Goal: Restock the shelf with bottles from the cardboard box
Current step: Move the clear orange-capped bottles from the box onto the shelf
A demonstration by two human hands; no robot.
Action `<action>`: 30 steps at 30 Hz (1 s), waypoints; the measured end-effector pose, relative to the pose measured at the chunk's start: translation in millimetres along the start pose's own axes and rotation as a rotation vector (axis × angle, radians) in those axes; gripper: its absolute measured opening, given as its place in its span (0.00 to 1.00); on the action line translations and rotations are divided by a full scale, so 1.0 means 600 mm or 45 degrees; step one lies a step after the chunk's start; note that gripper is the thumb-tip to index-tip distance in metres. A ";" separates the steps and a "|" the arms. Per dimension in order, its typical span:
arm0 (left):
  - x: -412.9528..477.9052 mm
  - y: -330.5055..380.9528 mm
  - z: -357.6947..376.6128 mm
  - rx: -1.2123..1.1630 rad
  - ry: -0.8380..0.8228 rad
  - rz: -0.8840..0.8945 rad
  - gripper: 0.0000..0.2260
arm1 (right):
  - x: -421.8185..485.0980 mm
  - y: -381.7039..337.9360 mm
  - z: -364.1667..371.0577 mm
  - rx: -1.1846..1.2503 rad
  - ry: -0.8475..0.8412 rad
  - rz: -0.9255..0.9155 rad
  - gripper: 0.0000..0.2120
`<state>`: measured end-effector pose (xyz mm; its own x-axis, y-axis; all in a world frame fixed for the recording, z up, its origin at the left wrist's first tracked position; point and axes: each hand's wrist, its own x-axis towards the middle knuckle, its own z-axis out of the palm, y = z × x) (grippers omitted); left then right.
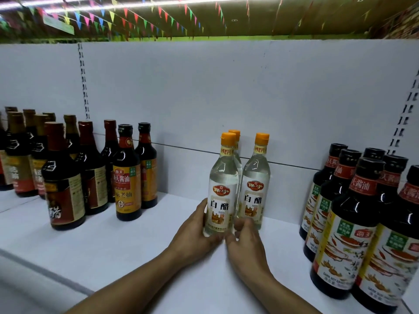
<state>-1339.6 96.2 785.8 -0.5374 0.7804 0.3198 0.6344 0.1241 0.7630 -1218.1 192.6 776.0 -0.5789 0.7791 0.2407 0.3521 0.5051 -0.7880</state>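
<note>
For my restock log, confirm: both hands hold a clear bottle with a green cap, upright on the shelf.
Not green: the head view shows an orange cap. The left hand and right hand hold the clear bottle upright on the shelf.

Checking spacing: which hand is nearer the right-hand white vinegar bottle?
Right. The right hand is just before the base of the right-hand bottle; the left hand grips the front bottle on its left side, farther off.

A white back panel [226, 87] is spanning the view, with slotted uprights [83, 82] running down it. Overhead, tube lights [90, 1] are glowing, and coloured pennant bunting [111, 16] is hanging across the ceiling [294, 17].
</note>
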 end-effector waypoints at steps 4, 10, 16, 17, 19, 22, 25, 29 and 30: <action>-0.010 0.009 0.001 -0.051 0.038 -0.113 0.39 | -0.005 -0.004 -0.008 0.052 0.018 -0.041 0.09; -0.056 0.056 0.010 -0.096 0.196 -0.307 0.37 | -0.016 -0.019 -0.016 0.208 0.071 -0.144 0.08; -0.124 0.091 -0.002 -0.084 0.450 -0.319 0.27 | -0.043 -0.058 -0.018 0.295 -0.138 -0.357 0.09; -0.140 0.094 -0.010 -0.077 0.503 -0.322 0.25 | -0.051 -0.070 -0.018 0.304 -0.185 -0.417 0.09; -0.171 0.097 -0.031 -0.055 0.614 -0.320 0.24 | -0.067 -0.099 -0.018 0.324 -0.286 -0.511 0.09; -0.220 0.099 -0.064 -0.076 0.779 -0.344 0.22 | -0.100 -0.142 -0.011 0.318 -0.477 -0.613 0.09; -0.279 0.098 -0.096 -0.138 0.906 -0.383 0.21 | -0.140 -0.181 0.006 0.314 -0.667 -0.699 0.10; -0.370 0.086 -0.133 -0.155 1.096 -0.455 0.20 | -0.204 -0.232 0.049 0.319 -0.855 -0.826 0.11; -0.392 0.084 -0.142 -0.146 1.138 -0.476 0.19 | -0.222 -0.244 0.062 0.315 -0.898 -0.861 0.11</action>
<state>-1228.6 -133.5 796.9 -0.9463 -0.0561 0.3183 0.3049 0.1717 0.9368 -1219.8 0.9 838.0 -0.9318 -0.0809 0.3537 -0.3277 0.6063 -0.7246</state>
